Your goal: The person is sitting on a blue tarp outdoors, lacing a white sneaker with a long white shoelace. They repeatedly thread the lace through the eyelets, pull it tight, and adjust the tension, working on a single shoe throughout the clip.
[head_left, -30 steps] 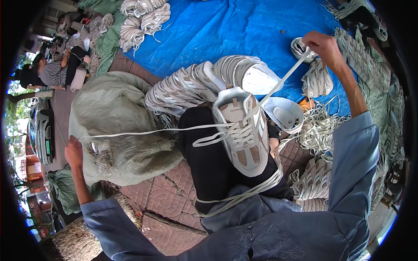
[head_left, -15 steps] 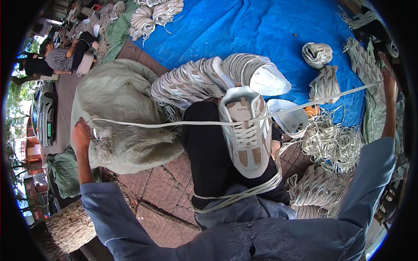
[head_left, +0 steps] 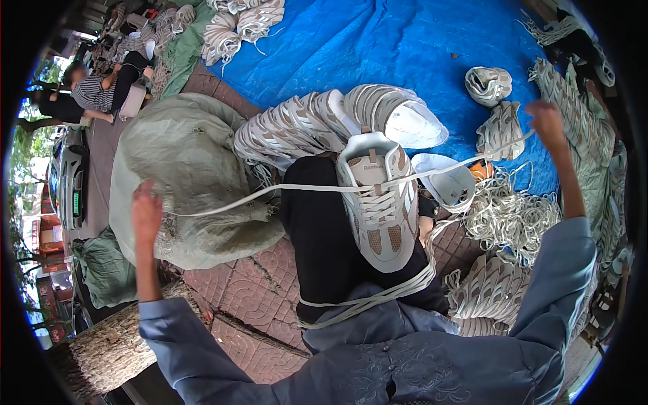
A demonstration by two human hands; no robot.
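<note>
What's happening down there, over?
Left hand, right hand: at ends of flat white lace, grip unclear. Laced beige-and-white shoe upper on black-trousered legs. Pale woven sack near left hand.

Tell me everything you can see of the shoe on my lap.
The shoe is off-white with brown mesh-like toe patches, pale side stripes and a beige tongue. It rests on black trousers, toe toward you, opening at the far end; its underside is hidden. A flat whitish lace criss-crosses it, ends reaching toward your left hand and right hand.
</note>
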